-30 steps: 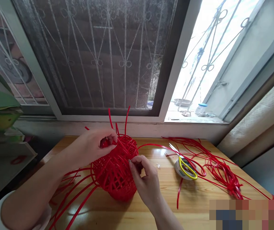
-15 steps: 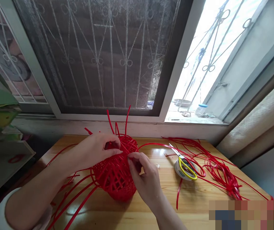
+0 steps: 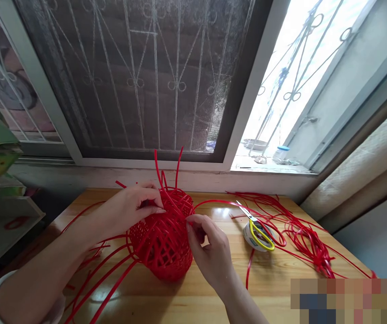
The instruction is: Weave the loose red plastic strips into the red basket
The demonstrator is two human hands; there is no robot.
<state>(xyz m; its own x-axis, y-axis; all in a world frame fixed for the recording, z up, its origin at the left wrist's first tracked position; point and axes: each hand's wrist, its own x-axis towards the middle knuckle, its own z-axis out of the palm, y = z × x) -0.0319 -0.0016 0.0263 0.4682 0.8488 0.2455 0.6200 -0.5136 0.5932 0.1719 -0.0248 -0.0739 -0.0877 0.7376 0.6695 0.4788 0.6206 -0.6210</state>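
A red woven basket (image 3: 161,249) of flat plastic strips sits on the wooden table in front of me, loose strip ends sticking out at its top and left. My left hand (image 3: 142,202) rests at its upper left, thumb and fingers drawn together; whatever lies between them is hidden. At the right side of the weave, my right hand (image 3: 208,243) pinches a red plastic strip between thumb and forefinger, though its fingertips partly cover it. One long strip (image 3: 213,201) arches from the basket toward the right.
Scissors with yellow handles (image 3: 262,238) lie across a roll of tape (image 3: 252,238) on the table (image 3: 220,301). A tangled bundle of red strips (image 3: 310,247) spreads at the right. Loose strips (image 3: 108,288) trail at the left. Behind the table is a barred window (image 3: 166,164).
My hands have moved slightly apart, the left one leftward and the right one rightward. More of the basket's upper weave and an upright strip now shows between them.
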